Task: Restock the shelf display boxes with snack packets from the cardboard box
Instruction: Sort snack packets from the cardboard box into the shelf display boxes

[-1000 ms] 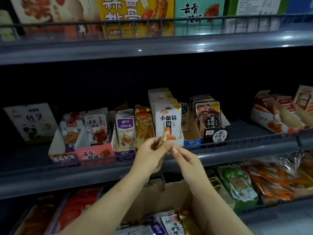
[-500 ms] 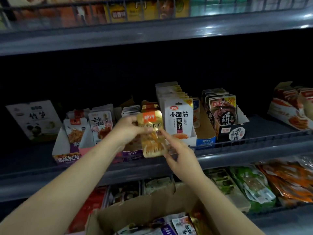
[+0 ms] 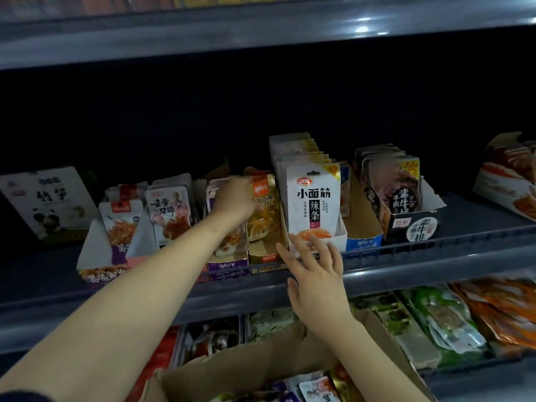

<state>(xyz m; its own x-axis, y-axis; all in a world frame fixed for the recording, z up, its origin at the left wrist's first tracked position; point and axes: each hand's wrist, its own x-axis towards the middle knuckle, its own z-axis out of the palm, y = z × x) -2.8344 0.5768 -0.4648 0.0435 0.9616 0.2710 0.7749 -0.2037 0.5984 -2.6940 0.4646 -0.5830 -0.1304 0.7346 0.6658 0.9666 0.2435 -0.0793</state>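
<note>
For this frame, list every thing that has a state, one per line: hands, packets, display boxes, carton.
left hand: fingers curled on the gold packet's top edge
right hand: open, fingers spread, holding nothing
gold packet: upright in the gold display box
gold display box: open-fronted, stocked
white packets: upright, full row
blue display box: open, front section empty
cardboard box: open, packets inside

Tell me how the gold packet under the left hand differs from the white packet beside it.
The gold packet is shiny gold with an orange top; the white packet is matte white with black characters. The left hand covers part of the gold packet; the white packet stands untouched and taller. Both stand upright at the front of display boxes.
</note>
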